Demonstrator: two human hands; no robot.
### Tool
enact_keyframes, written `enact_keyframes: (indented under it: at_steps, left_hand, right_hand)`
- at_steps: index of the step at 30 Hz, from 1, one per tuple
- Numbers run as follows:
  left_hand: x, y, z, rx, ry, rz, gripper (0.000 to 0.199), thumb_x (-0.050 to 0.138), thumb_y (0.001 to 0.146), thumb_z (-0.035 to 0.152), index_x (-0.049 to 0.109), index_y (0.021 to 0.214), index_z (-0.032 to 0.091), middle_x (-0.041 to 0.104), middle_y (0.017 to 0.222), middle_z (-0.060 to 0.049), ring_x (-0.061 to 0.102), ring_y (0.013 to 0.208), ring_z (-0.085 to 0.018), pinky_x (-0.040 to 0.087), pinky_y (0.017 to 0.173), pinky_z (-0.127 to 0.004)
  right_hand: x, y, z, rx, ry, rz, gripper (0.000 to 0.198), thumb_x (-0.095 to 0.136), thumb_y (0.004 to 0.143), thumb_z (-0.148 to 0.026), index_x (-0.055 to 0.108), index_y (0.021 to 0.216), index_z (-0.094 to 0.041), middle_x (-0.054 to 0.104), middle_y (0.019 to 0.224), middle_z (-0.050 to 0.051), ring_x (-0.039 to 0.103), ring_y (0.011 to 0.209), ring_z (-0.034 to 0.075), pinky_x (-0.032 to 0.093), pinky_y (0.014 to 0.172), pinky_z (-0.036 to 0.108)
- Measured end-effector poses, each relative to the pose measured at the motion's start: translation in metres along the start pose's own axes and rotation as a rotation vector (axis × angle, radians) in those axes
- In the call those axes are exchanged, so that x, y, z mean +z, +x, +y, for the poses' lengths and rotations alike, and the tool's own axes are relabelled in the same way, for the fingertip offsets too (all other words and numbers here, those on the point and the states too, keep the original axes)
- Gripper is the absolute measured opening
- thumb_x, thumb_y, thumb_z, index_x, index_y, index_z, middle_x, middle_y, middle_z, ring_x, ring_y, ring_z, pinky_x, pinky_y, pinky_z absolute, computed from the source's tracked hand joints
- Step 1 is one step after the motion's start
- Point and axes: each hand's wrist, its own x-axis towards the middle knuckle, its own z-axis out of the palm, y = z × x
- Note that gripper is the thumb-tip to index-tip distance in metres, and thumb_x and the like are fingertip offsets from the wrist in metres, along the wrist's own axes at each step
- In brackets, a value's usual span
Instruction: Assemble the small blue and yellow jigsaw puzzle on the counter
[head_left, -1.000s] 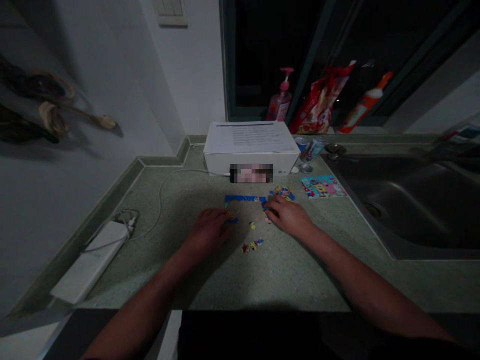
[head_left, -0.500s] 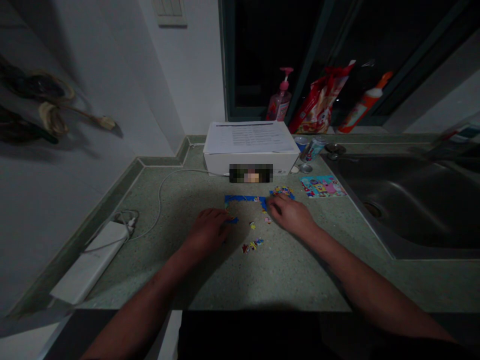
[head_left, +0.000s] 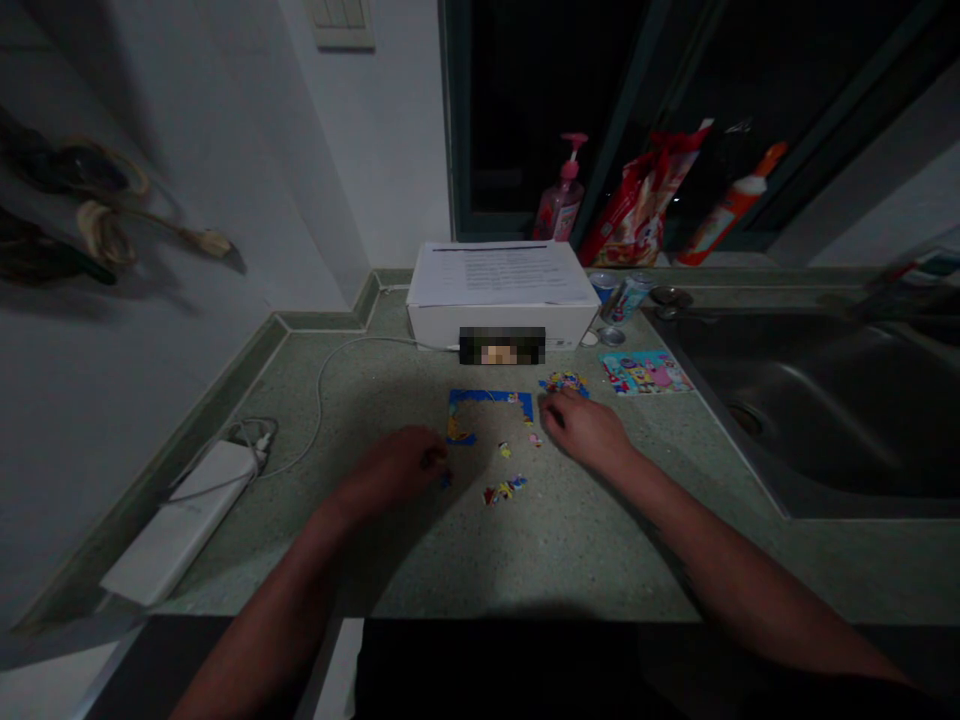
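A partly joined jigsaw puzzle [head_left: 489,396] lies on the counter, its blue border running along the top and down parts of both sides. Left of it, my left hand [head_left: 409,462] has curled fingers, slightly blurred, just above a small blue puzzle piece [head_left: 446,480]. My right hand [head_left: 583,425] rests at the puzzle's right side with bent, closed fingers; whatever they hold is hidden. Behind that hand is a heap of puzzle pieces [head_left: 566,381]. Loose pieces lie nearer me: a yellow piece [head_left: 505,450], a pink piece [head_left: 535,439] and a small cluster [head_left: 505,490].
A white box [head_left: 502,290] with a printed sheet stands behind the puzzle. The colourful picture card [head_left: 647,372] lies beside the metal sink [head_left: 840,400]. A cable runs to a white power strip [head_left: 180,520] on the left. Cans [head_left: 628,300] stand near the box.
My left hand has pulled back from the puzzle's left side, toward me and to the left, uncovering that edge. The right hand has shifted very slightly to the right.
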Motion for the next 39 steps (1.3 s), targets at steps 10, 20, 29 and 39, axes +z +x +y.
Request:
enact_keyframes:
  at_steps: [10, 20, 29, 39]
  left_hand:
    - [0.002, -0.003, 0.008, 0.049, -0.025, -0.084, 0.014, 0.076, 0.09, 0.014, 0.078, 0.098, 0.026, 0.08, 0.108, -0.006, 0.074, 0.099, -0.028, 0.058, 0.088, -0.041]
    - [0.006, -0.001, 0.01, 0.007, -0.097, -0.106, 0.008, 0.07, 0.091, 0.016, 0.073, 0.092, 0.024, 0.081, 0.096, -0.004, 0.074, 0.087, -0.025, 0.053, 0.076, -0.036]
    - [0.009, 0.003, 0.009, 0.044, -0.167, -0.088, 0.013, 0.065, 0.097, 0.018, 0.076, 0.097, 0.026, 0.084, 0.101, -0.004, 0.075, 0.091, -0.025, 0.056, 0.082, -0.037]
    - [0.014, 0.0, 0.013, 0.152, -0.21, -0.151, 0.015, 0.066, 0.098, 0.017, 0.08, 0.099, 0.023, 0.083, 0.104, -0.006, 0.075, 0.095, -0.024, 0.056, 0.085, -0.037]
  right_hand:
    - [0.0, -0.001, 0.001, -0.026, 0.027, 0.039, 0.03, 0.05, 0.108, -0.029, 0.079, 0.112, -0.024, 0.077, 0.114, 0.011, 0.07, 0.091, 0.024, 0.048, 0.069, 0.033]
    - [-0.006, -0.002, -0.005, 0.017, -0.022, -0.04, 0.028, 0.049, 0.112, -0.028, 0.077, 0.115, -0.022, 0.077, 0.124, 0.012, 0.074, 0.098, 0.025, 0.049, 0.074, 0.034]
    - [-0.01, -0.006, -0.005, -0.048, 0.106, -0.113, 0.012, 0.066, 0.103, -0.025, 0.078, 0.099, -0.025, 0.08, 0.103, 0.008, 0.074, 0.091, 0.026, 0.049, 0.075, 0.036]
    - [-0.013, -0.013, -0.013, -0.201, 0.227, -0.202, 0.009, 0.075, 0.097, -0.019, 0.078, 0.092, -0.026, 0.08, 0.096, 0.004, 0.073, 0.084, 0.022, 0.051, 0.074, 0.033]
